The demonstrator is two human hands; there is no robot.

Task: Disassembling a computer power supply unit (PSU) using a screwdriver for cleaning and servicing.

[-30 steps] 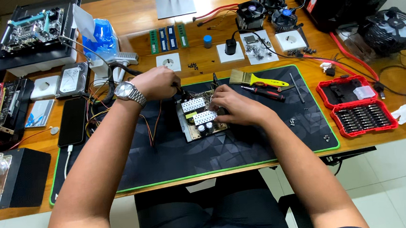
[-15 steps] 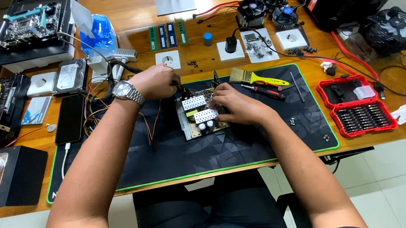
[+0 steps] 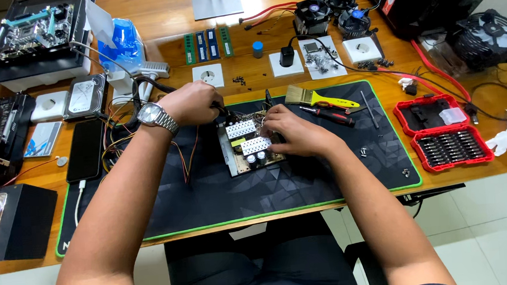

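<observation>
A bare power supply circuit board (image 3: 249, 146) with white heat sinks and dark capacitors lies on a black desk mat (image 3: 221, 192) with a green edge. My left hand (image 3: 191, 102), with a metal watch on the wrist, is closed on the dark cable bundle at the board's back left corner. My right hand (image 3: 294, 132) rests on the board's right side and holds its edge with the fingertips. Coloured wires (image 3: 117, 143) trail left from the board.
A yellow-handled brush (image 3: 320, 98), a screwdriver (image 3: 329, 116) and a metal rod lie right of the board. A red bit case (image 3: 443, 132) stands open at the right. Memory sticks, wall sockets, cooling fans, a hard drive, a phone and a motherboard crowd the wooden table.
Both hands stay on the board and cables with only slight shifts. The view has moved a little.
</observation>
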